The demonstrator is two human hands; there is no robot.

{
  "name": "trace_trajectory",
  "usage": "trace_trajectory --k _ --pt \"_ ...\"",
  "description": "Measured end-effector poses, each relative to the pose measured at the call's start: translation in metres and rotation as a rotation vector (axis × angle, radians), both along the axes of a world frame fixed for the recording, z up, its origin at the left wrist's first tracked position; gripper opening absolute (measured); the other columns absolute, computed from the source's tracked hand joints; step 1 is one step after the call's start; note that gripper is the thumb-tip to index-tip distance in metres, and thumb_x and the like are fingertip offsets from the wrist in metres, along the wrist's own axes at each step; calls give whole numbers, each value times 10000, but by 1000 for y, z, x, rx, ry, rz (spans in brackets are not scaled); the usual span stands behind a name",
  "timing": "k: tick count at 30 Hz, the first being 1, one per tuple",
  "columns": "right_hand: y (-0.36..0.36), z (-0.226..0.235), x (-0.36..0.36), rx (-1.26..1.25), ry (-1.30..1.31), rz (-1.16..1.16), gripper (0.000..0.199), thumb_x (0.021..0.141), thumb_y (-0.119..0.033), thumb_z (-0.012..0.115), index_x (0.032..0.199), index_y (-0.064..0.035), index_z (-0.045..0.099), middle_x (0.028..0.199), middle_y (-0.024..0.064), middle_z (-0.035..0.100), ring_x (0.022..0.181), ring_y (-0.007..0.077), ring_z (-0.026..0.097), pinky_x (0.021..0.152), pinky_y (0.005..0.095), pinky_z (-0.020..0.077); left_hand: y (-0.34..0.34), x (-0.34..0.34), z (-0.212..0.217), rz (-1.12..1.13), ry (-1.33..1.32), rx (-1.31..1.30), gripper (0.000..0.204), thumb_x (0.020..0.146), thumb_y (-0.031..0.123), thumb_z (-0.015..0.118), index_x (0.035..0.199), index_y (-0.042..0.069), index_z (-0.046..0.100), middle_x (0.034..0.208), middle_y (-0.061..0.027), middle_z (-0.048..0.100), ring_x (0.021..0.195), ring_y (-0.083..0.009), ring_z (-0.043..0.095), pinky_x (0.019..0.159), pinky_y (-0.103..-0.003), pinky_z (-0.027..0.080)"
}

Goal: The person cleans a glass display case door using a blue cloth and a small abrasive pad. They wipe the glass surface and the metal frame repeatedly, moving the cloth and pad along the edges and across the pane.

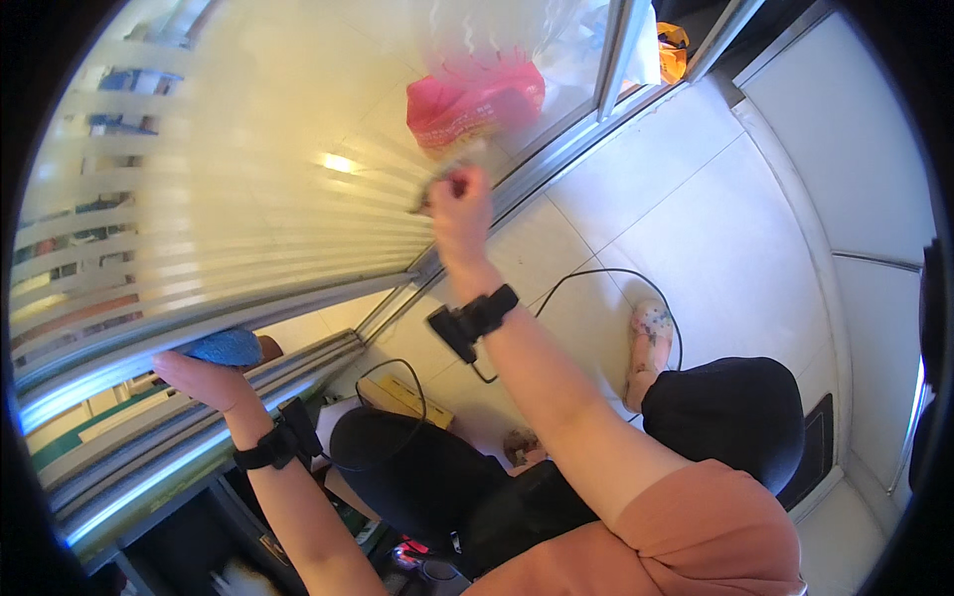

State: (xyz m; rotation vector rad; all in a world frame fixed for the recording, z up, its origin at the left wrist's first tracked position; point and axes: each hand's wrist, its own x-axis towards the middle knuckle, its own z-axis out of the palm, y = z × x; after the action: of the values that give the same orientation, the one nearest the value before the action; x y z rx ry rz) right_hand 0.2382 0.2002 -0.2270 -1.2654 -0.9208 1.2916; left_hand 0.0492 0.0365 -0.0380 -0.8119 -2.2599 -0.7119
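Note:
My left hand (202, 381) is at the metal side frame (278, 298) of a glass door panel, closed on a blue, rough-textured sponge (224, 347) pressed against the frame's edge. Most of its fingers are hidden behind the frame and sponge. Farther up, my right hand (462, 212) is closed and slightly blurred against the striped, see-through glass (288, 199). A small greyish cloth-like piece (424, 201) sticks out of its fingers; its exact kind is not clear. Both wrists wear black straps with small boxes.
Behind the glass stands a pink bag (477, 99). An orange bag (673, 52) lies beyond the door's gap. A black cable (606, 270) loops over the tiled floor (686, 199) near my feet. White panels (845, 149) stand at the right, and a yellowish box (409, 397) lies near my knee.

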Motion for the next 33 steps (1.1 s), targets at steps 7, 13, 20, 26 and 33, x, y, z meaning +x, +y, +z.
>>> trace_trajectory --k 7,13,20,26,33 --pt "30 -26 32 -233 413 -65 174 802 -86 564 947 -12 504 822 67 543 663 138 554 577 268 493 -15 -26 -8 -57 39 17 276 886 174 440 998 -58 538 955 -210 534 895 -356 486 803 -421 386" --pt "44 102 19 479 265 -76 177 744 24 599 902 -23 534 789 70 532 652 145 539 603 260 451 -15 -13 3 -189 -138 154 444 942 337 327 1094 -48 487 1024 -188 514 938 -282 478 869 -392 367" --pt "74 79 41 637 -90 -184 152 678 2 576 816 -62 566 799 96 548 771 268 545 682 361 442 -23 2 19 -61 -340 239 628 945 436 292 1292 -86 324 1355 -224 328 1206 -335 356 1013 -380 271" --pt "93 -49 82 -184 46 -185 134 826 -89 486 945 -42 525 804 98 557 785 204 574 629 319 480 -33 -16 43 -252 -868 657 660 913 553 267 1293 25 370 1262 -123 441 1121 -248 424 977 -367 310" --pt "124 -101 111 -255 287 -369 131 833 -105 509 948 -42 517 790 70 565 663 163 559 584 285 468 -40 -16 45 -175 -737 588 730 918 546 235 1361 -33 207 1370 -187 294 1202 -285 356 1018 -382 273"
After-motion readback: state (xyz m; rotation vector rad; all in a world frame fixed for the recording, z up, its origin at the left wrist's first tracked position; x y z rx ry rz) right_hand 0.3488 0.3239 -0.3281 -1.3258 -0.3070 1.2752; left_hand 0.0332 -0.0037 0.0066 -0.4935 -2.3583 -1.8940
